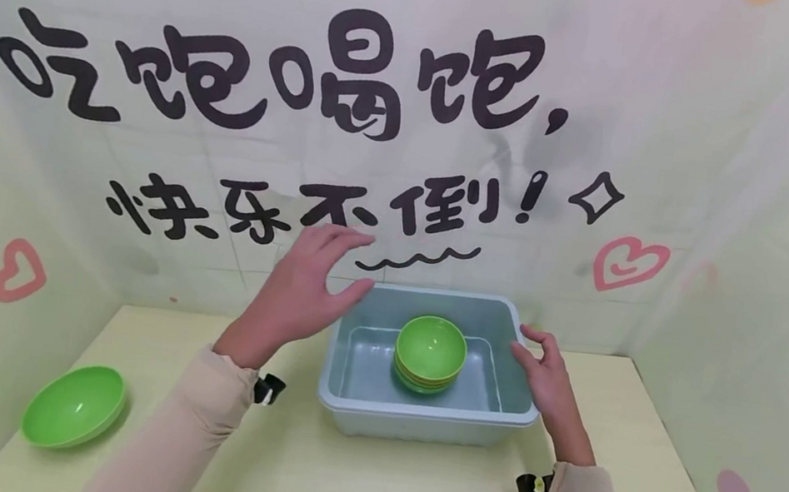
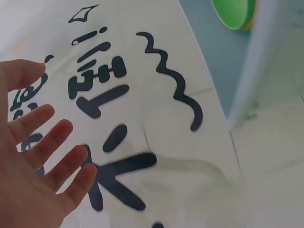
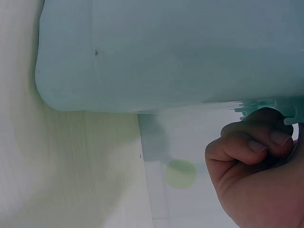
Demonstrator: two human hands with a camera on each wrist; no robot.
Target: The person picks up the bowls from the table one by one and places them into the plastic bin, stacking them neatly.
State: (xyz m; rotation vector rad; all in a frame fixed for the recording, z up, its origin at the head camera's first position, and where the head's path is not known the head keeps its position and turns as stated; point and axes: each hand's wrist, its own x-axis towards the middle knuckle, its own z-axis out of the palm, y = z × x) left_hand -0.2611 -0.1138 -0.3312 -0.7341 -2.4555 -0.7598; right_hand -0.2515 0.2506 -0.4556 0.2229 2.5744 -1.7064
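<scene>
A grey-blue plastic bin (image 1: 425, 429) stands on the table with a stack of green bowls (image 1: 431, 352) inside. My right hand (image 1: 551, 386) grips the bin's right rim, thumb and index finger at the edge. In the right wrist view, the other fingers (image 3: 251, 147) curl beneath the rim, beside the bin's outer wall (image 3: 166, 57). My left hand (image 1: 301, 288) is raised by the bin's far left corner, holding nothing. Its fingers are spread and loosely bent in the left wrist view, away from the bin wall (image 2: 213, 52).
A wider green bowl (image 1: 75, 407) sits at the left of the pale wooden table (image 1: 361, 485). Behind the bin hangs a white printed backdrop (image 1: 286, 155) with black lettering, and similar sheets close off both sides.
</scene>
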